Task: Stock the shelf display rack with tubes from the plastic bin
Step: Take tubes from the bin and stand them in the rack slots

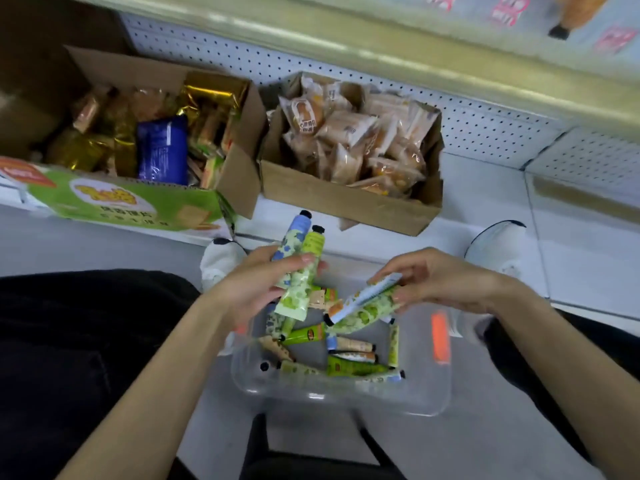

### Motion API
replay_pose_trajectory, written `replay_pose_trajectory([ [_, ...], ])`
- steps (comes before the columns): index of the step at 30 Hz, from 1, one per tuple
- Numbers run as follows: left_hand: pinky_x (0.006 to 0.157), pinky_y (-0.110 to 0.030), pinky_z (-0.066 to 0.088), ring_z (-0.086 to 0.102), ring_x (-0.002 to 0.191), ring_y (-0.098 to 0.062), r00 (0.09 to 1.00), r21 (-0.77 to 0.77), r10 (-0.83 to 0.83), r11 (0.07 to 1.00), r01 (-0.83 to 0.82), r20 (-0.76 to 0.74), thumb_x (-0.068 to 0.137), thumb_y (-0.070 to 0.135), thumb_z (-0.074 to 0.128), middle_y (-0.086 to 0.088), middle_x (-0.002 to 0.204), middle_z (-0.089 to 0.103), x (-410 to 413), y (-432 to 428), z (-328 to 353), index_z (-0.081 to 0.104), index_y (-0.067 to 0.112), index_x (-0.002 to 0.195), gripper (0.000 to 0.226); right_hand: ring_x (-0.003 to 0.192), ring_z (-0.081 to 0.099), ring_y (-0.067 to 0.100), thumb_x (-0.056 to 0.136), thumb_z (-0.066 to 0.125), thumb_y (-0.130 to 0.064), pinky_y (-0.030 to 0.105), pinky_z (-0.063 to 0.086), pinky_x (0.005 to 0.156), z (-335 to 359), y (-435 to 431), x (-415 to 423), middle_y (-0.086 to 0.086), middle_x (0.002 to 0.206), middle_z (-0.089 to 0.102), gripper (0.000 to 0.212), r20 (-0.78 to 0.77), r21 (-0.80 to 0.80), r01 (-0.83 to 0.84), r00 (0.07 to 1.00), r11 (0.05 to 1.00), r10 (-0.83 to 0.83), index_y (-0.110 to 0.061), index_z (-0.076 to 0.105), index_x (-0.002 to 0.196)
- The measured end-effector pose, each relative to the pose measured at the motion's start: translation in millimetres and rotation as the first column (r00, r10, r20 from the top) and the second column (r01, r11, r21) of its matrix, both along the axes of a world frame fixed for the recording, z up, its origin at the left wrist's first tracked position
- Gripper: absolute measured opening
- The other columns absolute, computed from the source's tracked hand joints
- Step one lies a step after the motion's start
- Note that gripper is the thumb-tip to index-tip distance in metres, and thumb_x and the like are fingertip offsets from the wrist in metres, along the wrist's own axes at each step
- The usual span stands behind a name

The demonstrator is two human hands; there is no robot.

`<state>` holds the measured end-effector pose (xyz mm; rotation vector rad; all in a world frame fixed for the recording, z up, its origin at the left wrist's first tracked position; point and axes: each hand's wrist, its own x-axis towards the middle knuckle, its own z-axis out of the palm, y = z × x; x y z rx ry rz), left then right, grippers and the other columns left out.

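Left hand (254,287), right hand (441,280) grip seemingly paired tubes (312,243).

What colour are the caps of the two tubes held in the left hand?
Both caps are black, seen best in the head view.

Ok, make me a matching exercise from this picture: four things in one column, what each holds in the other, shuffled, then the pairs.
1 left hand
2 right hand
3 plastic bin
4 plain brown box

A wrapped snack packs
B blue tube, green tube
C loose tubes
D white-orange tube, pale green tube

Pairs: 1-B, 2-D, 3-C, 4-A
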<state>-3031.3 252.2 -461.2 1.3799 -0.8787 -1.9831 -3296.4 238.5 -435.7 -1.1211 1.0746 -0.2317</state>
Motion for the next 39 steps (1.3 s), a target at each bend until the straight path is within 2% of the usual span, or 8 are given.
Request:
replay_pose_trajectory([
  [5,0.072,-0.027,0.056,0.072,0.086,-0.012,0.991,-0.042,-0.112,0.993,0.109,-0.067,0.088,0.019,0.061,0.001,0.092,0.076,-25,7,41,0.066,0.014,0.106,0.019,0.082,0.068,0.012,0.085,0.060,0.004,0.020,0.053,0.071,59,-12,11,0.003,0.094,0.073,0.025,-0.028,-0.066,-0.163,0.987,0.984,0.161,-0.010,0.064,0.105],
  [11,0.067,-0.028,0.059,0.073,0.083,-0.019,0.973,-0.008,-0.050,0.999,0.050,-0.227,0.078,0.017,0.062,-0.009,0.099,0.075,-40,16,61,0.067,0.010,0.108,0.031,0.088,0.067,0.013,0.084,0.060,-0.005,0.016,0.051,0.071,95,-8,7,0.008,0.103,0.071,0.026,-0.044,-0.069,-0.159,0.987,0.985,0.157,-0.006,0.064,0.110],
  [16,0.082,-0.032,0.056,0.072,0.087,-0.023,0.963,0.049,-0.027,0.998,0.042,-0.269,0.074,0.015,0.065,-0.015,0.105,0.073,-50,30,69,0.067,0.006,0.112,0.039,0.089,0.066,0.013,0.080,0.063,-0.011,0.018,0.052,0.074,105,2,-3,0.013,0.109,0.069,0.040,-0.013,-0.038,-0.141,0.990,0.989,0.141,0.004,0.059,0.117],
  [22,0.106,-0.050,0.042,0.060,0.115,-0.037,0.949,0.104,-0.011,0.994,0.046,-0.314,0.077,0.018,0.066,-0.019,0.118,0.067,-55,37,68,0.063,0.005,0.122,0.047,0.094,0.066,0.014,0.078,0.065,-0.016,0.019,0.052,0.075,116,11,-8,0.014,0.115,0.068,0.039,-0.034,-0.070,-0.157,0.987,0.985,0.155,-0.002,0.062,0.114],
  [26,0.090,-0.036,0.054,0.070,0.097,-0.027,0.944,0.046,-0.034,0.998,0.052,-0.329,0.076,0.016,0.064,-0.017,0.111,0.070,-57,39,71,0.064,0.006,0.117,0.043,0.091,0.067,0.013,0.077,0.065,-0.016,0.018,0.051,0.073,118,11,-8,0.011,0.108,0.070,0.037,-0.035,-0.095,-0.126,0.992,0.987,0.123,-0.003,0.062,0.112],
  [31,0.092,-0.048,0.049,0.070,0.097,-0.028,0.952,-0.041,-0.083,0.996,0.074,-0.296,0.070,0.018,0.076,-0.015,0.111,0.071,-52,34,75,0.068,0.012,0.110,0.042,0.098,0.065,0.016,0.078,0.066,-0.016,0.020,0.051,0.077,121,10,-3,0.014,0.113,0.068,0.044,-0.070,-0.161,-0.120,0.991,0.980,0.110,0.000,0.059,0.119],
  [35,0.074,-0.034,0.057,0.068,0.093,-0.028,0.957,-0.095,-0.073,0.994,0.048,-0.279,0.070,0.018,0.078,-0.018,0.111,0.070,-44,24,80,0.074,0.012,0.100,0.031,0.098,0.064,0.016,0.083,0.064,-0.008,0.021,0.051,0.080,127,8,8,0.011,0.108,0.069,0.031,-0.044,-0.215,-0.093,0.995,0.972,0.085,-0.007,0.061,0.114],
  [39,0.069,-0.026,0.058,0.071,0.082,-0.018,0.951,-0.177,-0.072,0.984,0.019,-0.300,0.075,0.014,0.062,-0.010,0.099,0.074,-34,10,94,0.067,0.009,0.107,0.033,0.087,0.066,0.013,0.085,0.061,0.002,0.018,0.052,0.072,136,2,21,0.008,0.097,0.068,0.032,0.031,-0.253,0.009,1.000,0.967,-0.001,0.000,0.057,0.116],
])
